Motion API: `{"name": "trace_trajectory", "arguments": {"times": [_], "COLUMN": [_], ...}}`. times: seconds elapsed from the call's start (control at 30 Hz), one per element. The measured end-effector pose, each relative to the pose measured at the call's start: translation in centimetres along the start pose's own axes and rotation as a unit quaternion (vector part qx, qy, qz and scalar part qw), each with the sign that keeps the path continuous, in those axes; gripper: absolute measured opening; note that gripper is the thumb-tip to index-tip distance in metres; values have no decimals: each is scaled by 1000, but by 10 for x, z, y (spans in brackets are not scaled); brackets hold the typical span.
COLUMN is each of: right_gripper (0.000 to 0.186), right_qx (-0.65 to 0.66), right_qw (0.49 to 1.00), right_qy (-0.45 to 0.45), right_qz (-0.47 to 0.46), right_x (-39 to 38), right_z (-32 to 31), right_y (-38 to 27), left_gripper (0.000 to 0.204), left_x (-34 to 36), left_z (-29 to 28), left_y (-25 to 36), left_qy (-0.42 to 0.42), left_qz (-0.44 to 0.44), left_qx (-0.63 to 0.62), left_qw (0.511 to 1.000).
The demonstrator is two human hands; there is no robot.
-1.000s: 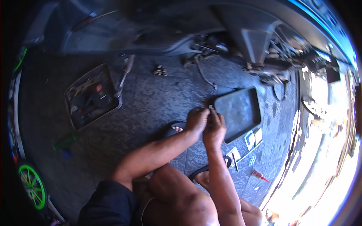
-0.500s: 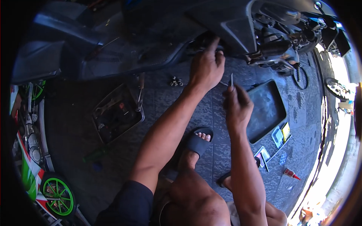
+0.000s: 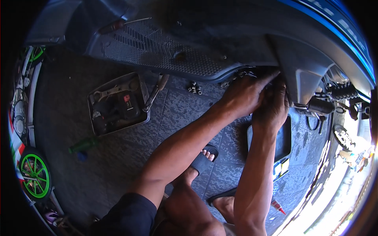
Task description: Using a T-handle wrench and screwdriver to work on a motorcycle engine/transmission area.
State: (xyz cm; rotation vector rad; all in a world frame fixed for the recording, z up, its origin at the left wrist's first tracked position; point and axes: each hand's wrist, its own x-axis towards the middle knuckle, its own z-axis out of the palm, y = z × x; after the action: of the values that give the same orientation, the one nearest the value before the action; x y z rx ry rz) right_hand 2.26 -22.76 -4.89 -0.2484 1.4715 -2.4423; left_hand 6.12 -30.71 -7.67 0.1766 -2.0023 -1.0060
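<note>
My left hand reaches under the dark plastic bodywork of a scooter beside a gap in the panel, one finger stretched along its edge and the others curled out of sight. Tight against it, my right hand is closed, its fingertips up in the same shadowed opening. Whatever either hand grips is hidden. Just left of them is the ridged footboard, with a screwdriver lying on the bodywork at upper left.
A tool case, small metal parts, a green bottle, a black tray and a red-tipped tube lie on the tiled floor. Green-wheeled vehicle stands left. My sandalled feet are below.
A second ago my hands were together above the floor. My left went up to the panel first; my right, which showed a thin metal piece, followed. That piece is now hidden.
</note>
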Motion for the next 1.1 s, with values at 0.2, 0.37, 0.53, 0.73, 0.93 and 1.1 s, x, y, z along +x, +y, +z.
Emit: {"name": "trace_trajectory", "arguments": {"times": [0.2, 0.37, 0.53, 0.73, 0.93, 1.1], "right_gripper": [25, 21, 16, 12, 17, 25], "right_qx": [-15, -16, 9, 33, -37, -73], "right_qw": [1000, 996, 997, 997, 995, 995], "right_qy": [-2, 44, 26, -10, 63, 19], "right_qz": [26, 71, 75, 68, 70, 63], "right_x": [1, -1, 6, 4, 3, 3], "right_z": [12, 18, 14, 14, 28, 24], "right_y": [-2, -9, -7, -6, -8, -9], "left_gripper": [54, 49, 45, 38, 34, 34], "left_x": [-10, -36, -86, -114, -105, -109], "left_z": [-1, -14, -14, -17, -15, -18], "left_y": [-4, 23, 23, 9, 3, -6], "left_qy": [60, 33, 3, 25, 84, 63], "left_qz": [-55, -215, -292, -346, -353, -384], "left_qx": [-72, -149, -172, -177, -230, -217], "left_qw": [994, 965, 941, 921, 903, 895]}}
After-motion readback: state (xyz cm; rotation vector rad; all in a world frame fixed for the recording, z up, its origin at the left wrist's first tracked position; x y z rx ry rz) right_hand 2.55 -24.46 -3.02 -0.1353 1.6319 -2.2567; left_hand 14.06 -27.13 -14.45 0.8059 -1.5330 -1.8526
